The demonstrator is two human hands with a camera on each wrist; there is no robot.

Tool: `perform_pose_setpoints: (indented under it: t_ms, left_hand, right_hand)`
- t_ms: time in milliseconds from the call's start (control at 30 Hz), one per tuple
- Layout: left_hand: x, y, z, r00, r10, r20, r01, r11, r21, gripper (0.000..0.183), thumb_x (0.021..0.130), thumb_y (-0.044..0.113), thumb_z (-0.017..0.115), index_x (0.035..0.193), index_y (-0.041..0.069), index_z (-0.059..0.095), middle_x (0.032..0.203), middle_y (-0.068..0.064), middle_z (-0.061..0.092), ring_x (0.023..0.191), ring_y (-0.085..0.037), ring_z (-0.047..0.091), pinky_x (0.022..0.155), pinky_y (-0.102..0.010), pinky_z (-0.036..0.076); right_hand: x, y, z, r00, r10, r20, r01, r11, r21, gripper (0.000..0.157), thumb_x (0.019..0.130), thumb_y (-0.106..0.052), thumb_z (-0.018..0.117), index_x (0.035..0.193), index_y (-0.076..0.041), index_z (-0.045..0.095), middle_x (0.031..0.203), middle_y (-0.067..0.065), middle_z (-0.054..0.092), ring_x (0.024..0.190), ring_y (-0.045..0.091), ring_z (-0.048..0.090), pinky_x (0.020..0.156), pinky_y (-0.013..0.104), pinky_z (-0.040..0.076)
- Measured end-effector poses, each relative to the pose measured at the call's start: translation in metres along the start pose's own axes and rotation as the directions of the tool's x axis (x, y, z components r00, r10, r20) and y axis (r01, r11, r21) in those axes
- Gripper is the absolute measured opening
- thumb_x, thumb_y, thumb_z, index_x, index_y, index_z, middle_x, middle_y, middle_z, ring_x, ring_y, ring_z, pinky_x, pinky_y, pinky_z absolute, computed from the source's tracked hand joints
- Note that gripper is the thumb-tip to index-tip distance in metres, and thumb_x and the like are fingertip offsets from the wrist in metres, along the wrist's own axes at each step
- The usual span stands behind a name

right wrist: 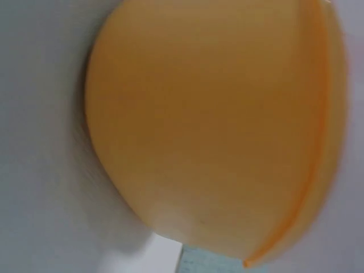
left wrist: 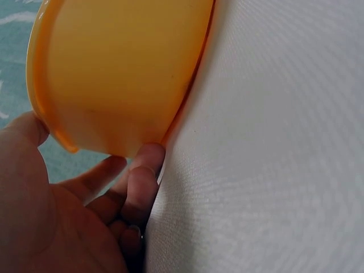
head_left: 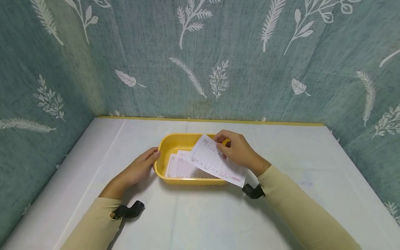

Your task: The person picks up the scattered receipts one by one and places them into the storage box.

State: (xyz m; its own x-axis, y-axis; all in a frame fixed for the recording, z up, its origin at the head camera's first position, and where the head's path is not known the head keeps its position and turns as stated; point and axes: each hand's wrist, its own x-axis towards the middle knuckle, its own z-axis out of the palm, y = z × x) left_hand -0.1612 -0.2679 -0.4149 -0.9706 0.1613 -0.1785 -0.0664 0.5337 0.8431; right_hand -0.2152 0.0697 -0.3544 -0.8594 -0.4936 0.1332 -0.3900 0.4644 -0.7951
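A yellow plastic basin (head_left: 171, 140) stands on the table, with several printed paper slips (head_left: 175, 170) lying inside it. My left hand (head_left: 137, 169) holds the basin's left end; in the left wrist view the thumb lies at the rim and fingertips (left wrist: 149, 156) touch low on the wall. Above the basin's right half, my right hand (head_left: 235, 151) pinches a white printed paper slip (head_left: 207, 158) with a ruled grid, tilted and overhanging the front rim. The right wrist view shows only the basin's outer wall (right wrist: 199, 125) up close, with the hand out of sight.
The white-covered table (head_left: 193, 215) ends at a yellow strip (head_left: 281, 122) along the back. Green-blue leaf-patterned cloth (head_left: 150, 45) rises behind and at both sides. Each wrist carries a black camera (head_left: 129, 210).
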Motion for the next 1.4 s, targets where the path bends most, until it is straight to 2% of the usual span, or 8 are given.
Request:
perform_pose_setpoints:
  t_ms: [233, 533, 967, 1400]
  left_hand:
    - [0.001, -0.003, 0.0, 1.0, -0.018, 0.008, 0.018, 1.0, -0.007, 0.062, 0.107, 0.052, 0.033, 0.154, 0.012, 0.035, 0.155, -0.017, 0.04, 0.148, -0.038, 0.028, 0.121, -0.065, 0.014]
    - [0.002, 0.0, 0.0, 1.0, -0.008, -0.002, 0.008, 1.0, -0.003, 0.062, 0.106, 0.053, 0.033, 0.152, 0.012, 0.037, 0.153, -0.016, 0.042, 0.145, -0.036, 0.031, 0.121, -0.064, 0.017]
    - [0.001, -0.001, 0.0, 1.0, -0.011, -0.007, 0.011, 1.0, 0.003, 0.058, 0.107, 0.05, 0.033, 0.152, 0.013, 0.038, 0.155, -0.016, 0.041, 0.148, -0.037, 0.029, 0.121, -0.064, 0.015]
    - [-0.001, 0.003, -0.002, 1.0, 0.011, -0.006, -0.011, 1.0, -0.012, 0.056, 0.108, 0.046, 0.034, 0.151, 0.01, 0.039, 0.151, -0.017, 0.044, 0.145, -0.036, 0.032, 0.121, -0.064, 0.016]
  right_hand:
    - [0.004, 0.005, 0.008, 1.0, 0.03, 0.008, -0.03, 1.0, 0.008, 0.016, 0.097, -0.004, 0.062, 0.111, -0.008, 0.065, 0.101, 0.012, 0.065, 0.062, 0.017, 0.058, 0.057, 0.022, 0.052]
    - [0.012, 0.005, 0.013, 0.999, 0.018, 0.033, -0.017, 1.0, -0.012, 0.017, 0.097, -0.004, 0.061, 0.112, -0.01, 0.065, 0.101, 0.011, 0.065, 0.061, 0.017, 0.057, 0.058, 0.026, 0.052]
    - [0.022, 0.004, 0.025, 0.998, -0.01, 0.06, 0.012, 0.999, -0.037, 0.016, 0.097, -0.004, 0.062, 0.111, -0.01, 0.066, 0.1, 0.009, 0.067, 0.059, 0.015, 0.054, 0.056, 0.023, 0.05]
    - [0.027, 0.004, 0.031, 0.997, -0.015, 0.071, 0.023, 0.994, -0.111, 0.014, 0.096, -0.007, 0.063, 0.109, -0.012, 0.067, 0.1, 0.005, 0.068, 0.056, 0.012, 0.053, 0.054, 0.023, 0.048]
